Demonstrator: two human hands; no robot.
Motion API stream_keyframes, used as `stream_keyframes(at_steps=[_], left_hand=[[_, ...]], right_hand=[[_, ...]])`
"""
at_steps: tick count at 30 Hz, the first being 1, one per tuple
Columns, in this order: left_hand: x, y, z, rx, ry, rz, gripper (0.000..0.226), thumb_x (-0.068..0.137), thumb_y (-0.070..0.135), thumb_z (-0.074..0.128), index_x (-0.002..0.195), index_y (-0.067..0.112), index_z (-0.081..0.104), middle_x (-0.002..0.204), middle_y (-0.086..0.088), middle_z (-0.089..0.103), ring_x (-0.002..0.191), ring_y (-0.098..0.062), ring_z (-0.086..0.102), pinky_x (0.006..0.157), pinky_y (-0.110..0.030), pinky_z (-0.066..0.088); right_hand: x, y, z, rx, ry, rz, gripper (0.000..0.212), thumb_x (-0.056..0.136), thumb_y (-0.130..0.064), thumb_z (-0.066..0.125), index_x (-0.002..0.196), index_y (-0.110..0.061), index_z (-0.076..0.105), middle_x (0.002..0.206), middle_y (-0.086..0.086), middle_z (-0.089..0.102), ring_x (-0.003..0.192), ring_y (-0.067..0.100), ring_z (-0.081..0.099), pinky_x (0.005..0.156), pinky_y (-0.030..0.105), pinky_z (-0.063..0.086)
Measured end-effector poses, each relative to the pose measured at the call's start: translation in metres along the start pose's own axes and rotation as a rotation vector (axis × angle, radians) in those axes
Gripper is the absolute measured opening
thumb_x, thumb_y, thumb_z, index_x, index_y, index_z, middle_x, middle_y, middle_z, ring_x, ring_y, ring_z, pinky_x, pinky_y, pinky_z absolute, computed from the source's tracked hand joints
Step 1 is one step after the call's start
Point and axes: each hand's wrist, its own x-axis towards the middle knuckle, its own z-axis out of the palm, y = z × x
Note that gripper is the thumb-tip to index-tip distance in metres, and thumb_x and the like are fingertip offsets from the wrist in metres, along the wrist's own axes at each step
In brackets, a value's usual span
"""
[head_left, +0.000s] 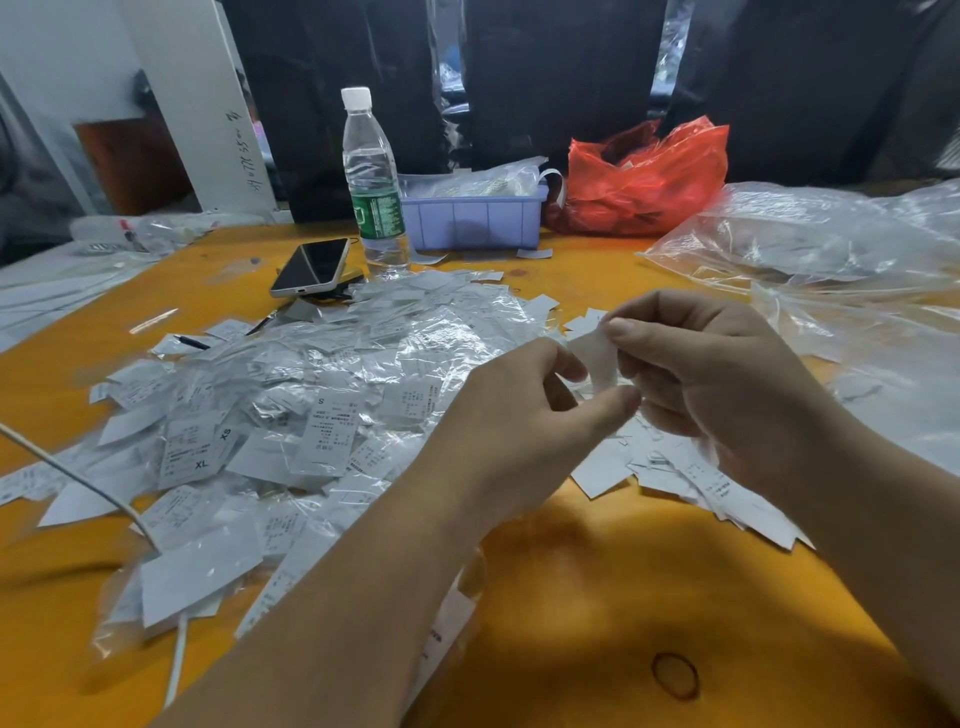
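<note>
A small white label (597, 358) is held above the orange table (597, 597) between both hands. My right hand (717, 384) pinches its upper edge with thumb and forefinger. My left hand (519, 415) has its fingers curled and pinches the label's lower part, thumb stretched under it. To the left lies a big heap of white size labels in clear plastic sleeves (291, 415), printed S, XS and XL. More bare white labels (691, 483) lie under my right hand.
At the back stand a water bottle (375, 187), a phone (311, 267), a lilac plastic bin (475, 215) and a red plastic bag (649, 171). Clear plastic bags (831, 244) cover the right side. A white cable (93, 483) crosses the heap at left.
</note>
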Motion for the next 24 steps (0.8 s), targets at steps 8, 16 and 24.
stream_keyframes(at_steps=[8,16,24], left_hand=[[0.0028,0.0031,-0.0034,-0.177,-0.099,0.024,0.01,0.095,0.024,0.061,0.099,0.016,0.065,0.079,0.006,0.064,0.069,-0.006,0.062,0.061,-0.029,0.048],[0.0061,-0.0002,-0.0043,-0.284,-0.102,-0.028,0.009,0.096,0.02,0.057,0.099,0.019,0.066,0.07,0.01,0.06,0.06,-0.005,0.054,0.058,-0.022,0.042],[0.0073,-0.0009,-0.0068,-0.41,-0.089,-0.063,0.016,0.087,0.016,0.07,0.102,0.01,0.071,0.07,0.002,0.06,0.051,-0.001,0.049,0.056,-0.017,0.039]], right_hand=[[-0.0005,0.0054,0.0012,0.033,-0.152,0.06,0.028,0.092,-0.022,0.059,0.098,0.006,0.062,0.072,0.017,0.052,0.036,0.006,0.031,0.037,0.016,0.027],[0.0025,0.0045,-0.003,0.192,-0.174,0.129,0.044,0.079,-0.038,0.051,0.109,-0.008,0.061,0.08,0.007,0.061,0.042,0.01,0.025,0.038,0.019,0.026],[0.0014,0.0039,-0.0026,0.34,-0.25,0.145,0.048,0.081,-0.038,0.046,0.114,-0.007,0.057,0.077,0.007,0.053,0.042,0.009,0.027,0.038,0.02,0.021]])
